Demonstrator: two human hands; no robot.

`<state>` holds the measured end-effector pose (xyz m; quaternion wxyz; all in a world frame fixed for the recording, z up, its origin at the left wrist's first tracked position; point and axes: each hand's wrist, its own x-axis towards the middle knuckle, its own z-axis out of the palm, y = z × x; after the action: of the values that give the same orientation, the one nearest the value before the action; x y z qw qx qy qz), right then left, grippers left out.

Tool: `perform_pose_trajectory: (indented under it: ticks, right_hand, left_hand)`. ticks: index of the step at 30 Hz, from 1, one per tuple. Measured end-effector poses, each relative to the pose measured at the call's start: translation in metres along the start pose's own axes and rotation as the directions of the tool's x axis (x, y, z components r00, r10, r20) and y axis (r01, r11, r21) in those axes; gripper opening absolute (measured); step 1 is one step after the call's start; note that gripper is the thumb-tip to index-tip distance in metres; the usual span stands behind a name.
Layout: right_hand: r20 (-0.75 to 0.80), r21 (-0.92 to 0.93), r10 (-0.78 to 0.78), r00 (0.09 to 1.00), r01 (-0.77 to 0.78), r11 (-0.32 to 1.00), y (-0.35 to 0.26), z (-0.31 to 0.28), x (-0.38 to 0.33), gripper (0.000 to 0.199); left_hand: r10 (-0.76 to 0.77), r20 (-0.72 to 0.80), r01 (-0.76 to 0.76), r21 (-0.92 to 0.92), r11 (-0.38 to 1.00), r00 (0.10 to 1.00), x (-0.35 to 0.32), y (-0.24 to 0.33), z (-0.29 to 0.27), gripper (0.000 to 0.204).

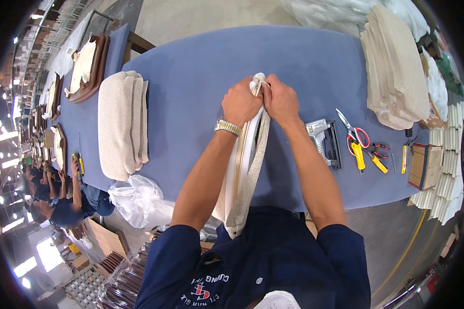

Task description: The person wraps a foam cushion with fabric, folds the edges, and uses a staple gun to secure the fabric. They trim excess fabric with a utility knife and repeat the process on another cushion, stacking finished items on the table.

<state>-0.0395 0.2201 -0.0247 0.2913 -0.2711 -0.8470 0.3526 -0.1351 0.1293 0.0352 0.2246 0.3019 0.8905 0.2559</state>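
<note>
A curved padded seat panel (244, 170), white foam with a beige fabric cover, stands on edge between my forearms and reaches down to my chest. My left hand (241, 103) and my right hand (280, 99) meet at its far top end. Both pinch the fabric over the panel's tip (258, 80). A metal watch (227, 126) is on my left wrist. The panel rests on a blue covered table (191, 67).
A grey staple gun (325, 140) lies just right of my right forearm, then scissors (352, 131), pliers (377, 154) and a yellow-handled tool (358, 157). Beige fabric stacks sit at the left (122, 123) and far right (394, 67). Other people work at the far left (67, 206).
</note>
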Motion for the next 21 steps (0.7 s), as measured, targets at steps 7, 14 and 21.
perform_pose_trajectory:
  ticks: [7, 14, 21]
  right_hand:
    - [-0.039, 0.135, 0.253, 0.967, -0.246, 0.960, -0.005, 0.002, -0.004, 0.014]
    - [0.009, 0.218, 0.270, 0.963, -0.266, 0.939, 0.003, -0.010, -0.004, 0.015]
    - [0.166, 0.210, 0.285, 0.944, -0.316, 0.925, -0.012, -0.005, 0.017, 0.024]
  left_hand:
    - [0.057, -0.039, -0.056, 0.034, 0.998, 0.998, 0.000, -0.002, 0.011, 0.035]
    - [0.063, -0.002, -0.063, 0.077, 0.995, 0.998, -0.001, 0.005, 0.006, 0.047]
    - [0.023, 0.109, -0.045, 0.208, 0.977, 0.994, 0.025, -0.008, -0.011, 0.062]
